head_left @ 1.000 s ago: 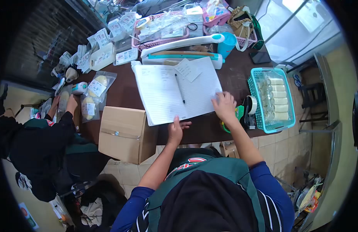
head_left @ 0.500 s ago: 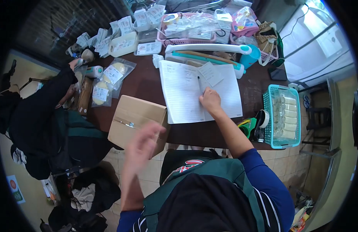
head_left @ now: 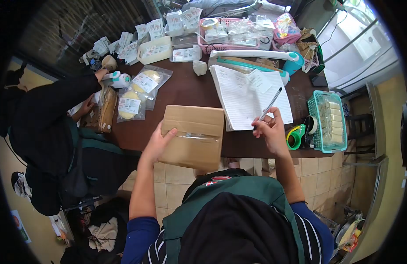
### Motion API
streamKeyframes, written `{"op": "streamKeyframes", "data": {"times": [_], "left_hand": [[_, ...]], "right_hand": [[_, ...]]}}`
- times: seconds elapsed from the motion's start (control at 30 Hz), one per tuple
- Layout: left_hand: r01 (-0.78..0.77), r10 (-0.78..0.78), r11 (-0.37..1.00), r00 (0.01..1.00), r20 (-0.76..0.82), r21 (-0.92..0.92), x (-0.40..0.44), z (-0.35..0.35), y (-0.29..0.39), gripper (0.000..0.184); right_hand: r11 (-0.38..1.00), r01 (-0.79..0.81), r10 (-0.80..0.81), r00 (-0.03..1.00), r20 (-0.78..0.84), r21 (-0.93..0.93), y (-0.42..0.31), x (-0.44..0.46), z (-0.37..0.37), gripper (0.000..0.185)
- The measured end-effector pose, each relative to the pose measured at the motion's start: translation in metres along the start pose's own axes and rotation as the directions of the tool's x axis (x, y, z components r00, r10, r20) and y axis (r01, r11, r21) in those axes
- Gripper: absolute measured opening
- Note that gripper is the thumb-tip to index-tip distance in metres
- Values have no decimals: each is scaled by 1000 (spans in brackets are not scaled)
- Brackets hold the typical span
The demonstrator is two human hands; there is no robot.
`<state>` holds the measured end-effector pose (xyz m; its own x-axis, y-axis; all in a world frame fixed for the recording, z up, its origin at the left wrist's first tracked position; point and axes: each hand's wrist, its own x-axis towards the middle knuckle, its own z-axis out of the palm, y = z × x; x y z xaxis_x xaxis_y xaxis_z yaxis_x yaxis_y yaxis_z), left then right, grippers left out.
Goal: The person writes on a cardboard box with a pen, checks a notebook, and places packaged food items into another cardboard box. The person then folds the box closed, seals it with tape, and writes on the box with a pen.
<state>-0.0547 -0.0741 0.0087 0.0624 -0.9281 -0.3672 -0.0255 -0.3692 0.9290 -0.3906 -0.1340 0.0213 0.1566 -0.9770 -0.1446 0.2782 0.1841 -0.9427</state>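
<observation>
A taped cardboard box [head_left: 192, 127] sits at the table's front edge, partly overhanging it. My left hand [head_left: 158, 143] grips its left side, thumb on the top face and fingers out of sight behind the edge. Held in my right hand [head_left: 273, 132] is a pen [head_left: 272, 103], tip pointing down to the left, over the lower part of an open notebook [head_left: 236, 99]. A small paper slip [head_left: 259, 82] lies on the notebook's right page.
A sealer with a long white arm [head_left: 256, 54] lies behind the notebook. At right stand a green tape dispenser [head_left: 295, 137] and a teal basket [head_left: 317, 132] of wrapped rolls. Left are bagged round items [head_left: 129, 105] and a co-worker's sleeve [head_left: 58, 103]. A pink basket [head_left: 208, 47] stands behind.
My left hand has come onto the box, which is now turned and further right. My right hand has lifted the pen off the notebook, and the notebook lies more angled.
</observation>
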Motion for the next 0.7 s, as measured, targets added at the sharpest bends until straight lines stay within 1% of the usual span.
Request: {"op": "streamKeyframes", "data": {"times": [0.03, 0.1, 0.13, 0.17, 0.2, 0.23, 0.27, 0.3, 0.37, 0.4, 0.43, 0.47, 0.5, 0.53, 0.57, 0.6, 0.63, 0.67, 0.7], "left_hand": [[-48, 48, 999, 998, -46, 3, -10, 3, -6, 57], [-150, 145, 988, 985, -97, -42, -25, 4, -33, 57], [-156, 145, 986, 975, -166, -57, -38, 7, -45, 58], [-161, 140, 984, 962, -236, -72, -53, 13, -52, 59], [-122, 118, 993, 954, -277, 2, -72, 18, -49, 55], [-117, 110, 993, 949, -297, -6, -80, 20, -59, 55], [-117, 88, 988, 962, -260, -100, -86, 22, -70, 61], [-118, 75, 974, 973, -218, -193, -90, 18, -79, 68], [17, -32, 954, 999, -43, -299, -92, 4, -88, 85], [-25, 5, 986, 993, -119, -164, -101, 7, -66, 87], [-57, 51, 998, 981, -188, -25, -108, 9, -48, 90], [-161, 139, 980, 975, -171, -119, -113, 7, -40, 94], [-165, 139, 977, 973, -183, -135, -113, 4, -45, 94], [-244, 232, 967, 961, -150, -68, -111, 2, -55, 93], [-322, 348, 929, 928, -136, 181, -109, 1, -63, 94], [-375, 459, 827, 880, -119, 418, -107, -1, -71, 94], [-373, 460, 835, 877, -140, 405, -107, 0, -78, 94], [-391, 451, 862, 882, -136, 321, -108, 1, -77, 93], [-406, 443, 883, 887, -129, 236, -111, 2, -75, 91]], "right_hand": [[1000, 3, -3, 1000, 5, -6, 3, -6, 15, 25], [1000, 6, -7, 991, 133, 11, 12, -14, 47, 23], [998, -30, 22, 989, 149, 56, 17, -17, 65, 17], [998, -42, 33, 985, 169, 52, 23, -18, 81, 17], [998, -34, 23, 978, 207, 50, 29, -18, 96, 16], [999, -28, 16, 970, 243, 47, 35, -18, 112, 15], [1000, -7, 10, 965, 262, -13, 38, -17, 129, 15], [1000, -12, 17, 960, 279, -20, 41, -17, 145, 15], [968, -19, 103, 939, 329, -250, 48, -17, 175, 16], [971, 46, 47, 925, 377, -233, 55, -14, 190, 17], [969, 50, 50, 920, 389, -244, 60, -12, 204, 17], [933, 100, 50, 915, 400, -345, 65, -10, 217, 18], [884, 147, 53, 911, 409, -443, 69, -9, 228, 20], [893, 192, -5, 909, 418, -406, 73, -8, 240, 23], [887, 195, 5, 903, 430, -419, 76, -9, 247, 23], [875, 163, 20, 929, 370, -456, 80, -9, 252, 23], [862, 132, 30, 951, 309, -490, 83, -10, 256, 24], [791, 237, -86, 956, 282, -564, 89, -12, 258, 27], [783, 243, -78, 952, 297, -572, 96, -13, 256, 27]]}}
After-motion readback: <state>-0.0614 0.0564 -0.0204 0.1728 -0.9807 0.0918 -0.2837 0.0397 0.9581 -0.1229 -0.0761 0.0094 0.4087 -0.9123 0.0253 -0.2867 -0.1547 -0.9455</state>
